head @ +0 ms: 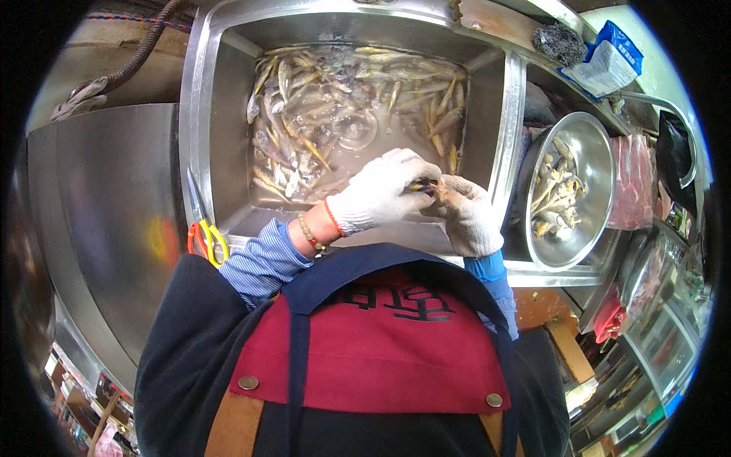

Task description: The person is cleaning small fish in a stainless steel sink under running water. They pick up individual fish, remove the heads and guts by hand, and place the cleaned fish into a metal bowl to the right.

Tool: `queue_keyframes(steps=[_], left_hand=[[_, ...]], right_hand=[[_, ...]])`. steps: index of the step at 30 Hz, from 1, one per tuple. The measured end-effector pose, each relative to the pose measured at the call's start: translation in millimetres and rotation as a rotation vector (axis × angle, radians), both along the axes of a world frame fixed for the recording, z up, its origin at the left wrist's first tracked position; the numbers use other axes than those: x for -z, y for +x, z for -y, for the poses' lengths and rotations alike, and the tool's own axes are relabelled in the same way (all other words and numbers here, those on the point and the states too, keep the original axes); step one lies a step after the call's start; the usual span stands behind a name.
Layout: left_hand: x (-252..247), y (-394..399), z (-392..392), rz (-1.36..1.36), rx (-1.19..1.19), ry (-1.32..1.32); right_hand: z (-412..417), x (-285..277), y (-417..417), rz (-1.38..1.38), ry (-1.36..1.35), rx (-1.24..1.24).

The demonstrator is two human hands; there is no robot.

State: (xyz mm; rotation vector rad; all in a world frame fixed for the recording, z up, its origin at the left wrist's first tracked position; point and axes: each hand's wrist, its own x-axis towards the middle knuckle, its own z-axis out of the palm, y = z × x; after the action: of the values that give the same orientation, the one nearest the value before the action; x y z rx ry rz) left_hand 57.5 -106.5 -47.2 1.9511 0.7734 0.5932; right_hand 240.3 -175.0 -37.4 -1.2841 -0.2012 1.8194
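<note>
Small yellowish fish [285, 143] lie in cloudy water in a stainless steel sink [197, 114]. Over the near right part of this sink, my left hand [385, 188], in a white knitted glove, pinches a small fish [421, 187], mostly hidden by the fingers. My right hand [468, 214], in a stained glove of the same kind, meets it with fingertips on the same fish. To the right, a round steel bowl [597, 188] holds several small fish [557, 200]. Scissors with red and yellow handles [208, 240] rest on the sink's left rim, blades pointing away.
A metal sheet or cover [108, 228] lies left of the sink. Right of the bowl are pieces of raw meat [631, 183] and a curved faucet [685, 125]. A steel wool scourer [559, 44] and a blue and white packet [608, 63] sit at the back right. A corrugated hose [143, 54] hangs at the back left.
</note>
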Motion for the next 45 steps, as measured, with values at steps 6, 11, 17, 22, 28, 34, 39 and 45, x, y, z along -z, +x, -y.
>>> queue_keyframes(steps=[6,11,17,22,28,34,39,45], left_hand=[[9,4,8,-0.019,0.05,0.026],[13,2,9,-0.064,0.075,0.055],[12,3,3,-0.003,-0.09,-0.044],[-5,7,4,-0.003,-0.249,-0.167],[-4,7,-3,-0.07,-0.236,0.027],[-6,1,-14,-0.161,-0.104,0.118],[-20,-5,-25,-0.193,0.034,0.258],[-28,-10,-36,-0.269,0.119,0.42]], right_hand=[[3,2,1,0.127,0.032,-0.059],[2,-7,-2,0.189,0.028,-0.142],[0,-6,-3,0.242,0.11,-0.113],[5,5,-37,0.78,0.625,-0.216],[-5,19,-50,0.962,0.653,-0.137],[-12,1,-47,0.851,0.554,-0.232],[-22,-24,-38,0.583,0.18,-0.368],[-25,-29,-30,0.573,0.14,-0.479]])
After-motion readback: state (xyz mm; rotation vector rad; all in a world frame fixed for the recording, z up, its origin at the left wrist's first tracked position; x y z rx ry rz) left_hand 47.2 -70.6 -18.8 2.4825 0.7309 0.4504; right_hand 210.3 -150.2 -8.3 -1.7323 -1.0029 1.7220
